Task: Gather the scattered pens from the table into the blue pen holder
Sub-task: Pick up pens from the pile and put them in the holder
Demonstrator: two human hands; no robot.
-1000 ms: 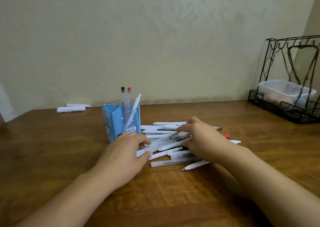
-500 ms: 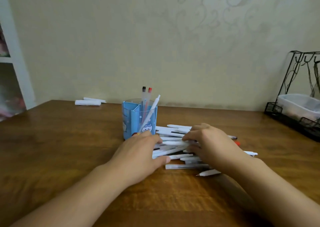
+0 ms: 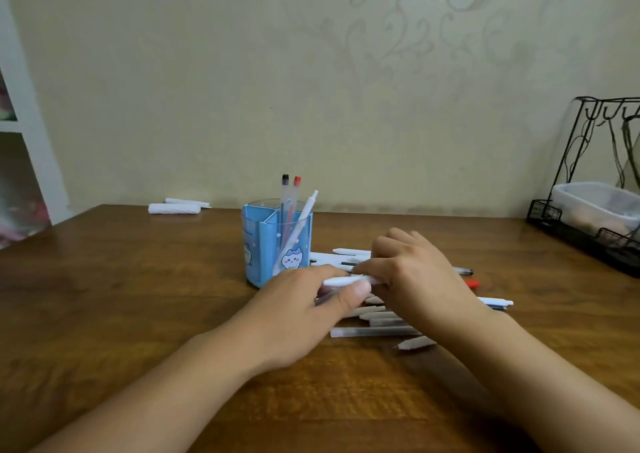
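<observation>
White plastic pen [image 3: 349, 281], lying crosswise, is pinched between both hands, left hand [image 3: 304, 310] nearer the blue plastic pen holder [image 3: 277, 244] just beyond, right hand [image 3: 415, 276] alongside.

Light was soft, even and moderately dim, with a warm yellow-green cast over the wall [image 3: 311, 82]. No glare; only a faint sheen lay on the desk [image 3: 104, 296]. Shadows were weak and diffuse, darkest under the hands [image 3: 349, 296] and forearms. Detail was soft throughout. Wide-angle bowing tilted the shelf [image 3: 24, 123] and rack [image 3: 568, 161] at the edges.
</observation>
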